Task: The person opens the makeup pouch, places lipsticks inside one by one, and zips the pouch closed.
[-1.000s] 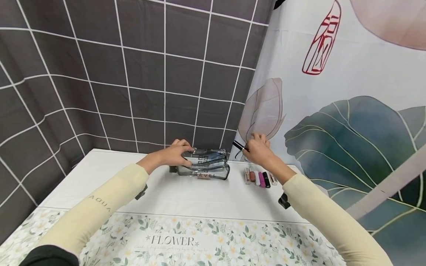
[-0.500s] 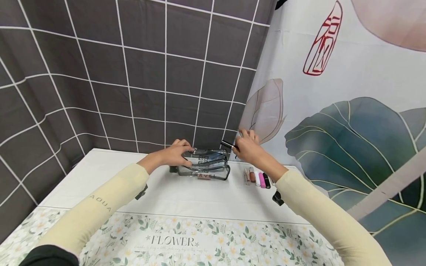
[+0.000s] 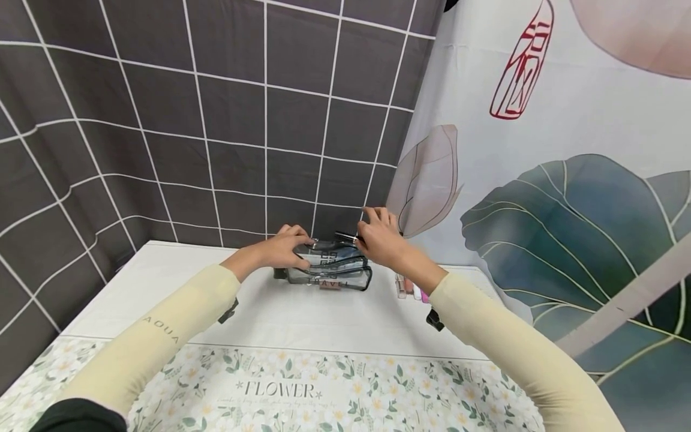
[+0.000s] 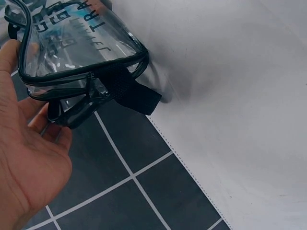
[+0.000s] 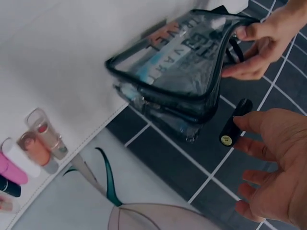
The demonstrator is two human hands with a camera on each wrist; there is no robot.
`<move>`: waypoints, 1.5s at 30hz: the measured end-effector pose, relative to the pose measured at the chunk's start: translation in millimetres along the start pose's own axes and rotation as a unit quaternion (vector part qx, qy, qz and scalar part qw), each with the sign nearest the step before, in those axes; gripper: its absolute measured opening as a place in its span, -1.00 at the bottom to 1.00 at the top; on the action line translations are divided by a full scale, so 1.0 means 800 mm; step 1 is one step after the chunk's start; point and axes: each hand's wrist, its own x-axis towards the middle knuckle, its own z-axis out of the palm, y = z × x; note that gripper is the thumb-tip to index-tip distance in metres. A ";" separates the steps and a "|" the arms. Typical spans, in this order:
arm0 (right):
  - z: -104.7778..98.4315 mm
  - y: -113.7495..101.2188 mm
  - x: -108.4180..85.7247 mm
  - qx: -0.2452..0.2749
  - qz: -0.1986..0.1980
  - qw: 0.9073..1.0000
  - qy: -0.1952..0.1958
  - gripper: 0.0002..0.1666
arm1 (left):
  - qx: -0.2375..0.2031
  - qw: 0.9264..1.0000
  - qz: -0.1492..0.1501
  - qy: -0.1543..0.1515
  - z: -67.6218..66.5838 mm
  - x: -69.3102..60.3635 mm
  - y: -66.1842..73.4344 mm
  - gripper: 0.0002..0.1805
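A clear zip pouch (image 3: 341, 279) with black trim and printed letters stands near the back edge of the white tabletop. My left hand (image 3: 278, 248) grips the left part of its top rim; the right wrist view shows thumb and fingers holding the pouch edge (image 5: 218, 62). Between thumb and forefinger, my right hand (image 3: 382, 239) pinches a black lipstick tube (image 5: 235, 123) with a round yellow label on its end. This tube is just above the pouch's right end, apart from it in the right wrist view. Something small and reddish shows through the pouch's lower front.
Several lip-colour tubes (image 5: 34, 149) lie in a row on the table right of the pouch, partly hidden by my right arm in the head view. A floral mat (image 3: 281, 414) covers the near side. A dark grid-patterned cloth (image 3: 237, 174) hangs behind.
My right hand has moved left with the black lipstick tube, from beside the pouch to above its right end. My left hand keeps its hold on the pouch.
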 end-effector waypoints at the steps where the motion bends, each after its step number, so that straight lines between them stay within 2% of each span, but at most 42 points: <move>1: 0.001 -0.003 0.001 -0.001 -0.003 1.000 0.001 -0.78 | -0.002 1.000 -0.001 -0.001 0.000 0.000 0.000 -0.16; 17: 0.016 -0.028 0.011 -0.020 -0.013 1.000 -0.009 -0.79 | 0.006 1.000 -0.001 0.009 -0.001 0.002 0.006 -0.15; 29: 0.019 -0.034 0.014 -0.008 -0.022 1.000 -0.018 -0.77 | 0.010 1.000 0.002 0.001 -0.001 0.008 0.005 -0.15; 33: 0.023 -0.035 0.015 -0.001 -0.026 0.999 -0.023 -0.79 | 0.013 1.000 -0.001 -0.003 -0.001 0.006 0.003 -0.15; 38: 0.027 -0.034 0.013 0.003 -0.031 0.999 -0.011 -0.81 | 0.008 1.000 -0.004 -0.003 0.000 0.002 0.003 -0.14; 45: 0.029 -0.029 0.011 0.009 -0.016 1.000 -0.008 -0.81 | 0.007 1.000 -0.008 -0.002 0.000 0.001 0.001 -0.14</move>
